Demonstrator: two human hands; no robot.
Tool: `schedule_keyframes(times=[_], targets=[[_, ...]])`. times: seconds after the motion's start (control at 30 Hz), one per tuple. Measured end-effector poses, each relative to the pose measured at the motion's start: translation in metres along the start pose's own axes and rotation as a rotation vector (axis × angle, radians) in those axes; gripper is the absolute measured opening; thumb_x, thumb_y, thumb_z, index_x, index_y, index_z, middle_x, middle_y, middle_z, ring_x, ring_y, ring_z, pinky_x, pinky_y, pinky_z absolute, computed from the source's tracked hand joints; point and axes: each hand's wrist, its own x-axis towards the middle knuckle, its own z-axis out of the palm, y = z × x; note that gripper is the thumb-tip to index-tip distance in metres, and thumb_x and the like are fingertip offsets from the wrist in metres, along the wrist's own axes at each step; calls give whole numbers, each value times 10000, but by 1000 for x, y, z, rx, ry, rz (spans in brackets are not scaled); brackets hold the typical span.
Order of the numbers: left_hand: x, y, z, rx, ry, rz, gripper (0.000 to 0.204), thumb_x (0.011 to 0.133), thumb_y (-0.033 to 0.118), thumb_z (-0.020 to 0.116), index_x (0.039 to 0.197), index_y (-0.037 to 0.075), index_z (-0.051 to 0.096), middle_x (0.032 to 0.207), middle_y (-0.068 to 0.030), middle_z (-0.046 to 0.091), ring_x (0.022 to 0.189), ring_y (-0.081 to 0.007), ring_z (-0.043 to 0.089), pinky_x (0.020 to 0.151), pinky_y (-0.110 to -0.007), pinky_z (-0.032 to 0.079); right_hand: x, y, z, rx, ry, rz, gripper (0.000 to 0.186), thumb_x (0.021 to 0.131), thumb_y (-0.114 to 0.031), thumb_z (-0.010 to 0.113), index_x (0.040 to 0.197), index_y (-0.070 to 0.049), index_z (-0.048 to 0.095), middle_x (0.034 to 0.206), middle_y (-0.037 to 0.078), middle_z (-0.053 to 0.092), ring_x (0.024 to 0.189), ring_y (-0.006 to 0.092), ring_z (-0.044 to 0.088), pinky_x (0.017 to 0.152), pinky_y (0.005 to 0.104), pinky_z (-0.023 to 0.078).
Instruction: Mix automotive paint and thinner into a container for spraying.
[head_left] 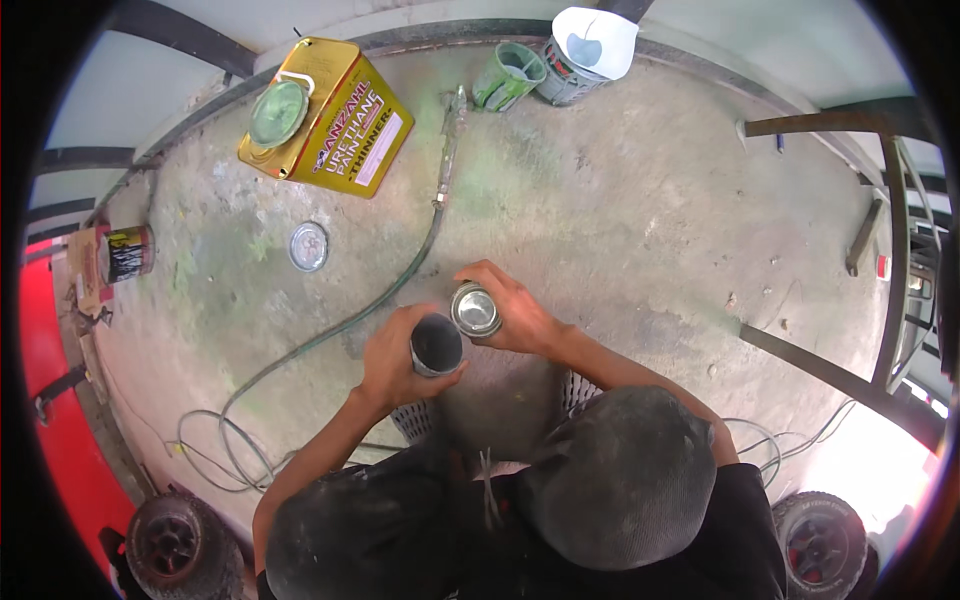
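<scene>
My left hand [388, 352] is wrapped round a dark grey cup [437, 346], its open mouth facing up and its inside dark. Right beside it, my right hand [515, 312] grips a small metal can [475, 311] with a shiny silver inside. The can's rim almost meets the cup's rim; whether they touch I cannot tell. Both are held in front of my knees, above the concrete floor. A round silver lid [309, 246] lies on the floor to the left of my hands.
A yellow rectangular thinner tin [350, 135] with a green lid [279, 114] on top stands far left. An air hose [380, 300] with a metal end snakes across the floor. Green [508, 78] and grey buckets [568, 80] stand at the back. A metal frame [830, 370] is at right; wheels [170, 540] lie near.
</scene>
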Motion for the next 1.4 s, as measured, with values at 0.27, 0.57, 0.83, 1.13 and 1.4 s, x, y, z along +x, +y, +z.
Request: schedule_keyframes(times=[0.27,0.57,0.83,1.13,1.4], targets=[[44,50,-30,135,-331,-136,1005,705,363,892,1492,-21,400,1258,-239,658,1128,-418,666,903,-489,579,-4,0,3,-33,24,17,693,726,-68,870,1331,-102,533,1252,159,601,1204,412,613,992,478,551],[60,37,-37,140,-484,-112,1023,698,364,894,1521,37,382,1297,-224,661,1134,-391,679,921,-482,575,-5,-1,11,40,87,63,681,685,-48,879,1279,-90,548,1216,155,585,1160,414,615,952,479,556],[59,19,-46,154,-503,54,1008,673,408,911,1506,122,419,1185,-190,699,1045,-395,702,864,-475,579,-4,6,20,24,119,-39,678,683,-43,869,1274,-61,535,1223,178,559,1180,414,588,970,475,545],[77,23,-54,33,-573,-59,986,643,374,918,1473,136,441,1024,-177,709,964,-400,711,821,-489,562,-3,2,17,37,127,-22,651,698,-23,849,1266,-51,534,1205,177,560,1167,420,584,969,485,546],[69,-2,-47,-151,-497,-114,952,636,362,928,1435,143,460,985,-156,709,930,-386,724,833,-461,565,-3,-1,15,70,123,32,634,696,-18,847,1253,-75,549,1209,172,576,1150,428,605,959,488,550]])
